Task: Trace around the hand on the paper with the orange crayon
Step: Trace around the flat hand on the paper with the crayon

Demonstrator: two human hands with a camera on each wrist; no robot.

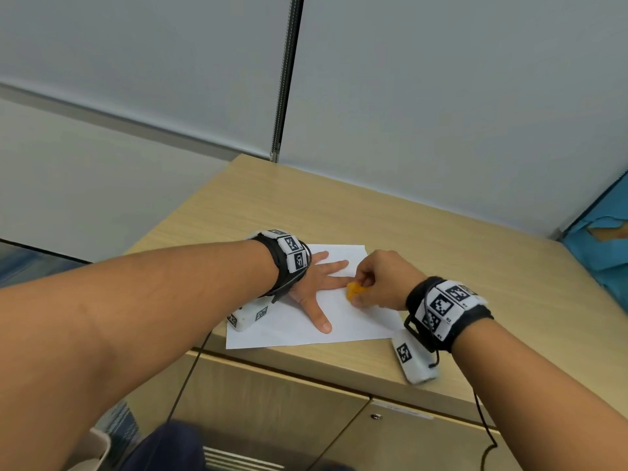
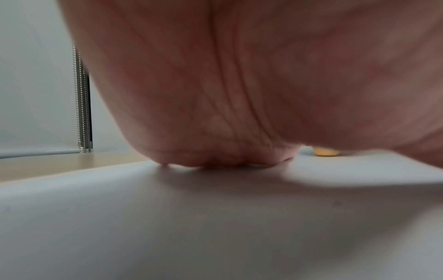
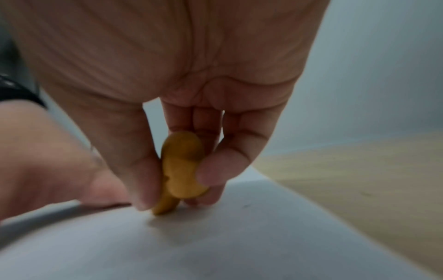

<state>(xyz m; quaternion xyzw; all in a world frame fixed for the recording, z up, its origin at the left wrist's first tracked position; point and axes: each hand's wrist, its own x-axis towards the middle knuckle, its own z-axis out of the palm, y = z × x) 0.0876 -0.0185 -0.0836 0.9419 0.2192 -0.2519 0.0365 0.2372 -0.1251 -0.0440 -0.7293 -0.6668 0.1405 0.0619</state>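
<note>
Left hand: the left hand (image 1: 307,283) lies palm down on the paper (image 1: 343,321), fingers (image 1: 334,266) straight and spread, thumb pointing toward the near edge of the tabletop (image 1: 424,232); it holds nothing
Left hand, wrist view: the heel of the palm (image 2: 215,94) presses on the sheet (image 2: 191,217), and a bit of the crayon (image 2: 326,152) shows past it
Right hand: the right hand (image 1: 384,278) has its fingers curled, pinching the orange crayon (image 1: 353,289) between thumb and fingertips
Right hand, wrist view: the thumb (image 3: 134,166) and a fingertip (image 3: 215,170) clamp the crayon (image 3: 179,170) from both sides
Crayon: a stubby, rounded orange piece, tilted, its lower tip touching the paper (image 3: 239,236) just beside the left hand's (image 3: 48,170) index finger
Paper: a white sheet lying flat near the front edge of the tabletop, one corner close to that edge; I cannot make out any drawn line on it
Wrists: each carries a black band with white marker blocks, left (image 1: 289,253) and right (image 1: 445,307)
Tabletop: light wood grain, standing in a corner against pale walls (image 1: 441,96)
Below the front edge: cupboard doors (image 1: 272,409) in the same wood
</note>
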